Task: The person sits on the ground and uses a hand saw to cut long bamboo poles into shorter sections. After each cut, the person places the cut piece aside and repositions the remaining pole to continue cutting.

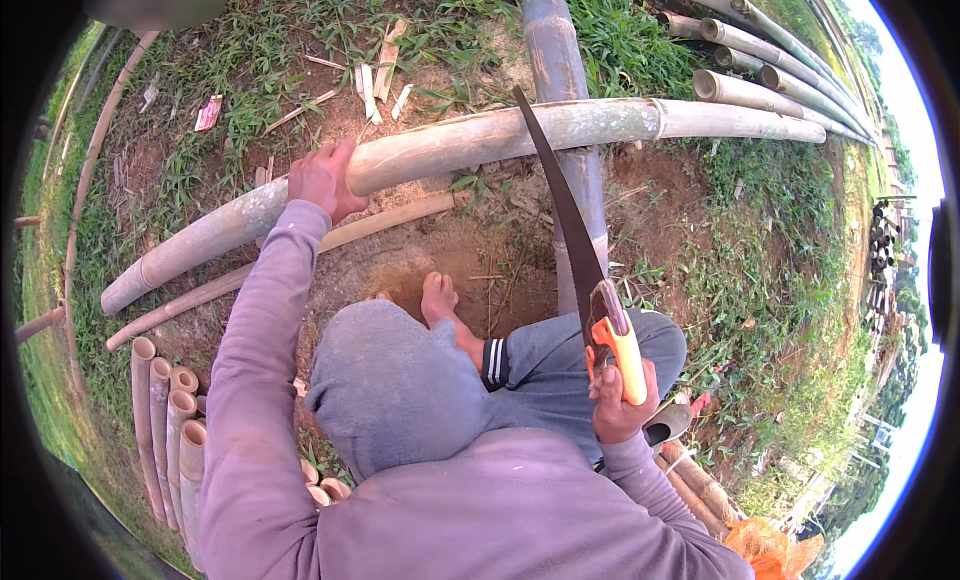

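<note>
My left hand [325, 182] is closed over a long pale bamboo pole [440, 150], its fingers wrapped around the top. Whether the pole runs unbroken beneath that hand I cannot tell. The pole lies crosswise over a thicker grey bamboo log [553, 55]. In my right hand [624, 405] is a handsaw [567, 198], held by its orange handle. Its dark blade points up and away, and the tip passes across the pole near the log. I cannot tell whether blade and pole touch.
A thinner bamboo strip [390, 218] lies nearer me. Cut bamboo tubes [143, 410] stand at lower left; longer poles [760, 92] are stacked at far right. Wood scraps [385, 65] lie on the grass. My bare foot [438, 298] is near the log; an orange net bag [775, 548] sits lower right.
</note>
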A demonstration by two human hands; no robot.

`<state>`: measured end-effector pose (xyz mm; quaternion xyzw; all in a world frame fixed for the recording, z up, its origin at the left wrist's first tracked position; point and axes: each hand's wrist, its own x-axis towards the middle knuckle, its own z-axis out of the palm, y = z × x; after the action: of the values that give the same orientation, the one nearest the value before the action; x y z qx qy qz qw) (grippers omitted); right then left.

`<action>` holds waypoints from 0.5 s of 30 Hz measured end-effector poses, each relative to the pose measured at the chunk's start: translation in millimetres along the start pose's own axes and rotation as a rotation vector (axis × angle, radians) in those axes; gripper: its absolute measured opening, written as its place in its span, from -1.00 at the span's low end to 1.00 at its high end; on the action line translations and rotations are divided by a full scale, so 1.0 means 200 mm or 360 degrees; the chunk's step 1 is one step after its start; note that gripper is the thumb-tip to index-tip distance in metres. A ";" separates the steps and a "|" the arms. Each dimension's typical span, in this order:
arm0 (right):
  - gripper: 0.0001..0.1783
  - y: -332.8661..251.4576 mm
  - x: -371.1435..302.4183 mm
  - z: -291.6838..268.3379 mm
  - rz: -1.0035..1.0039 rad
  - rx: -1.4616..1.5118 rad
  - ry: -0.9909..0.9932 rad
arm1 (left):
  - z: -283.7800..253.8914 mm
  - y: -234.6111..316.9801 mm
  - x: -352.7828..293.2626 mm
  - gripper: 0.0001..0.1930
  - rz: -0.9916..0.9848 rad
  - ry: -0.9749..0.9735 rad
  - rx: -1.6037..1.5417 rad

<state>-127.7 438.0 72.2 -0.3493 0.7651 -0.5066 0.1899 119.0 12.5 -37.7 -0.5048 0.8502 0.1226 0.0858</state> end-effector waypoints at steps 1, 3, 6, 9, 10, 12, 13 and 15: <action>-0.77 0.02 0.05 0.05 -0.0045 0.0019 0.0022 | 0.00 0.00 0.00 0.03 0.0008 0.0026 0.0006; -0.81 0.16 0.31 0.24 -0.0172 -0.0029 0.0068 | 0.01 0.01 0.02 0.03 0.0020 0.0050 -0.0013; -0.80 0.05 0.95 0.61 -0.0225 0.0082 0.0109 | 0.01 0.05 0.04 0.01 0.0065 0.0095 -0.0052; -0.81 0.04 0.85 0.60 -0.0233 0.0098 0.0090 | 0.01 0.00 -0.01 -0.01 0.0040 0.0078 -0.0049; -0.82 0.06 0.76 0.53 -0.0216 0.0064 0.0051 | -0.01 -0.01 0.01 -0.02 0.0037 0.0088 -0.0056; -0.82 0.06 0.41 0.31 -0.0004 0.0151 0.0035 | 0.02 -0.05 0.00 -0.02 0.0041 0.0103 -0.0064; -0.79 0.06 0.23 0.17 0.0023 0.0112 -0.0010 | 0.03 -0.05 0.00 -0.02 0.0051 0.0128 -0.0053; -0.77 0.01 -0.02 -0.02 0.0079 0.0054 -0.0067 | 0.04 -0.05 0.01 -0.02 0.0070 0.0132 -0.0046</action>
<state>-127.7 444.7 72.4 -0.3374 0.7607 -0.5072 0.2243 126.3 8.9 -47.7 -0.4920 0.8620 0.1157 0.0405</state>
